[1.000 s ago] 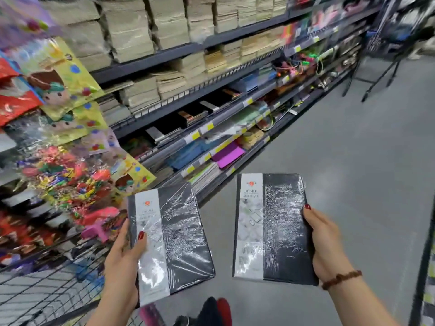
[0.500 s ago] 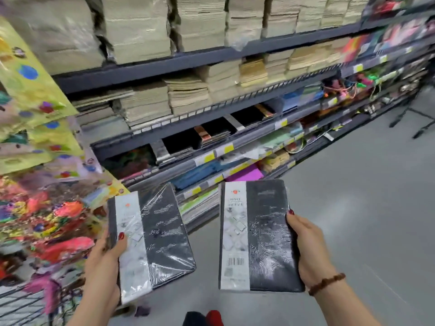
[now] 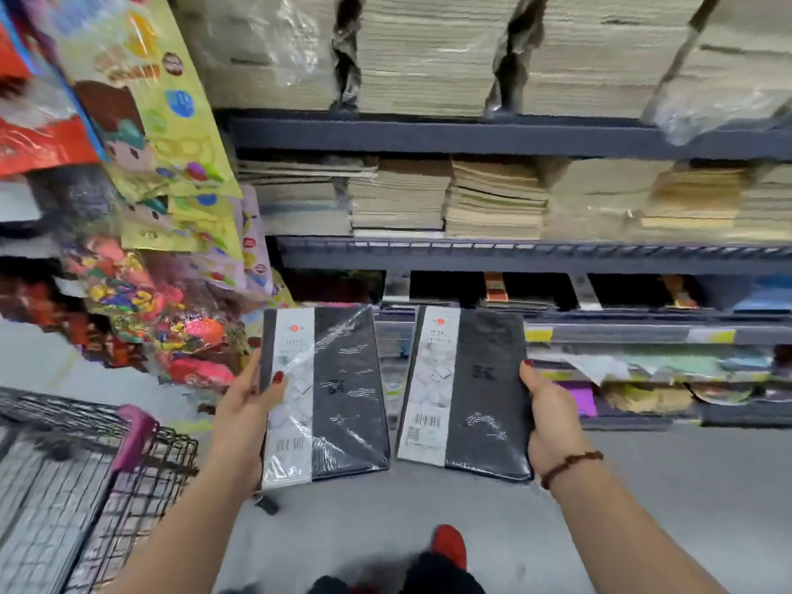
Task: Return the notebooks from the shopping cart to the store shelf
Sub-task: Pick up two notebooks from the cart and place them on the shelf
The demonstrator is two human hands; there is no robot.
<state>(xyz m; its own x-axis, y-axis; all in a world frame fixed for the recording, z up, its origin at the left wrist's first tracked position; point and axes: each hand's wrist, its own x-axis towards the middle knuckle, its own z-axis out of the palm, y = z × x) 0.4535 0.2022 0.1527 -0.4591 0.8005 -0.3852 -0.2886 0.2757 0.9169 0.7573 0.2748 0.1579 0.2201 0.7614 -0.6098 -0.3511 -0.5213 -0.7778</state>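
Note:
I hold two black shrink-wrapped notebooks with white label bands, one in each hand, side by side in front of the store shelf [image 3: 514, 259]. My left hand [image 3: 246, 405] grips the left notebook [image 3: 343, 392] by its left edge. My right hand [image 3: 550, 413] grips the right notebook [image 3: 484, 388] by its right edge. Both notebooks are upright and face me, just below a shelf row of dark notebooks [image 3: 535, 289]. The wire shopping cart [image 3: 107, 465] with a pink handle stands at the lower left.
Stacks of beige paper pads [image 3: 493, 199] fill the upper shelves. Colourful packaged items [image 3: 141, 122] hang at the left, above the cart. Lower shelves hold coloured paper [image 3: 583, 396]. Grey floor [image 3: 685, 486] lies below, with my red shoe [image 3: 450, 544] on it.
The view has turned from looking along the aisle to facing the shelf head-on. Both notebooks have moved closer to the shelf and now sit nearer each other.

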